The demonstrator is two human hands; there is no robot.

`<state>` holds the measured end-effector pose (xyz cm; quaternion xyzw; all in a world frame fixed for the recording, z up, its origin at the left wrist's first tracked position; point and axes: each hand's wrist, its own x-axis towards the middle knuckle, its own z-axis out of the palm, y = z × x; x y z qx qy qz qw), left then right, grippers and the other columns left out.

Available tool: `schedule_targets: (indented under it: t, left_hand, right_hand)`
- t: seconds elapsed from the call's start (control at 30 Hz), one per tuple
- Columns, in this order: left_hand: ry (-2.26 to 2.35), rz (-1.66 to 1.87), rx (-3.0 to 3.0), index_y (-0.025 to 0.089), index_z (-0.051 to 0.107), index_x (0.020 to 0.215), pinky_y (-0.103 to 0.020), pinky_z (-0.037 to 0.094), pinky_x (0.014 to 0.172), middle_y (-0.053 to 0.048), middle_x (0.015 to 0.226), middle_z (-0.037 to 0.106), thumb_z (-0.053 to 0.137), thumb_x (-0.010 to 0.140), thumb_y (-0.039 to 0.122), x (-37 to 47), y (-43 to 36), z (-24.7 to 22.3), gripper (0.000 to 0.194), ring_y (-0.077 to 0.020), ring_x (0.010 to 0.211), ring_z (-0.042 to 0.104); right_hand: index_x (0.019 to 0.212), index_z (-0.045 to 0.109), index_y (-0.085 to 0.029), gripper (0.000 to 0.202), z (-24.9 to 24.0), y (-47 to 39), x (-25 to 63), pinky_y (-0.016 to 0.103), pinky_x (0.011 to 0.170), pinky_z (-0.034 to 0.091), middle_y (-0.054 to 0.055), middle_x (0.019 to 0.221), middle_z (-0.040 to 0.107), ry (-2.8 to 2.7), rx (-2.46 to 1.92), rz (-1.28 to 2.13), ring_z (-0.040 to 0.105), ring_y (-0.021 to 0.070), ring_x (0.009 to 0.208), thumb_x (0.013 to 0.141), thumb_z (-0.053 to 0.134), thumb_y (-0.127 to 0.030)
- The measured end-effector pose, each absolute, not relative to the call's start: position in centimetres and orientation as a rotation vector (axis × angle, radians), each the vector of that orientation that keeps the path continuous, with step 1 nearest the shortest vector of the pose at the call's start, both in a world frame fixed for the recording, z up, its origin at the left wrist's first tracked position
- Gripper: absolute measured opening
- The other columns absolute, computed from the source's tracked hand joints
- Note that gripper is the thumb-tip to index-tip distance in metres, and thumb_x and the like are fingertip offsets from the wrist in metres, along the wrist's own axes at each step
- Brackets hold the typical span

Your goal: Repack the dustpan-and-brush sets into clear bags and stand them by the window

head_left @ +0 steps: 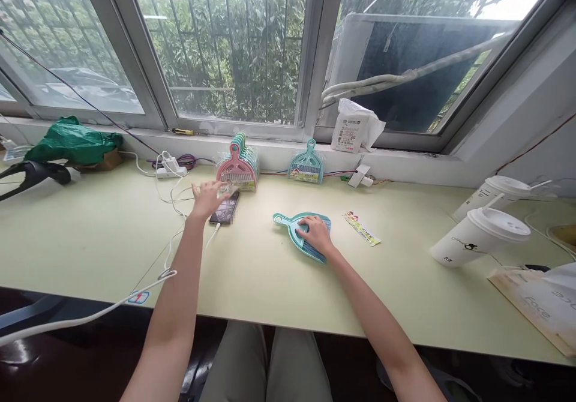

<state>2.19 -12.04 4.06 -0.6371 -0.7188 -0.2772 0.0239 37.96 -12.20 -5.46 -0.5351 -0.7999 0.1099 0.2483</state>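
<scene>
My right hand (pixel 316 234) rests on a teal dustpan (pixel 294 225) with a blue-bristled brush, lying flat near the middle of the table; its fingers are bent over the brush's handle. My left hand (pixel 208 199) hovers by the phone (pixel 225 208), fingers spread, in front of a row of packaged dustpan sets (pixel 236 165), the front one pink. Something clear, perhaps plastic wrap, shows faintly near its fingertips. A packaged teal set (pixel 306 163) stands against the window ledge. The yellow printed label (pixel 362 229) lies right of my right hand.
White cups with lids (pixel 479 237) and a paper bag (pixel 540 306) stand at the right. White cables (pixel 168 252) cross the table at the left, near a power strip (pixel 171 171). A green plastic bag (pixel 74 142) sits at the back left.
</scene>
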Motion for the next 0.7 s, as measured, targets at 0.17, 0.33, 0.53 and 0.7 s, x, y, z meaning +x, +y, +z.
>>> schedule_targets:
  t: [0.17, 0.33, 0.53, 0.7]
  left_hand:
    - [-1.949, -1.491, -2.35, 0.022, 0.042, 0.138, -0.043, 0.021, 0.114, -0.011, 0.147, 0.041, 0.038, 0.091, 0.051, 8.1, -13.2, 2.3, 0.055, -0.0236, 0.138, 0.031]
    - [-2.304, -2.296, -2.356, 0.02, 0.051, 0.126, -0.042, 0.042, 0.1, -0.015, 0.131, 0.054, 0.048, 0.087, 0.051, 18.9, -12.4, -1.5, 0.05, -0.0255, 0.12, 0.054]
    - [-2.463, -2.522, -2.841, 0.019, 0.064, 0.098, -0.037, 0.056, 0.073, -0.009, 0.098, 0.069, 0.059, 0.078, 0.048, 23.0, -11.8, -3.1, 0.036, -0.0234, 0.084, 0.068]
    - [-2.747, -2.727, -2.214, 0.02, 0.065, 0.087, -0.031, 0.056, 0.068, -0.008, 0.089, 0.071, 0.056, 0.08, 0.037, 20.0, -11.3, -3.1, 0.021, -0.0195, 0.074, 0.069]
  right_hand:
    - [0.085, 0.069, -0.023, 0.015, -4.3, -12.2, 37.8, 0.034, 0.088, 0.039, 0.003, 0.099, 0.068, -2.022, -1.529, 0.32, 0.055, 0.0223, 0.101, 0.079, 0.062, -0.035]
    - [0.088, 0.067, -0.021, 0.017, -3.3, -11.7, 37.5, 0.032, 0.09, 0.043, 0.005, 0.099, 0.069, -1.668, -1.57, 0.216, 0.057, 0.0215, 0.1, 0.082, 0.059, -0.035]
    - [0.097, 0.069, -0.021, 0.029, -3.6, -9.7, 41.4, 0.032, 0.083, 0.05, 0.007, 0.101, 0.071, -1.651, -1.423, 0.382, 0.065, 0.0198, 0.094, 0.091, 0.041, -0.03]
    - [0.118, 0.063, -0.018, 0.036, -5.8, -8.9, 46.9, 0.051, 0.104, 0.034, 0.017, 0.134, 0.054, -1.42, -1.958, 0.02, 0.044, 0.0301, 0.13, 0.088, 0.045, -0.022]
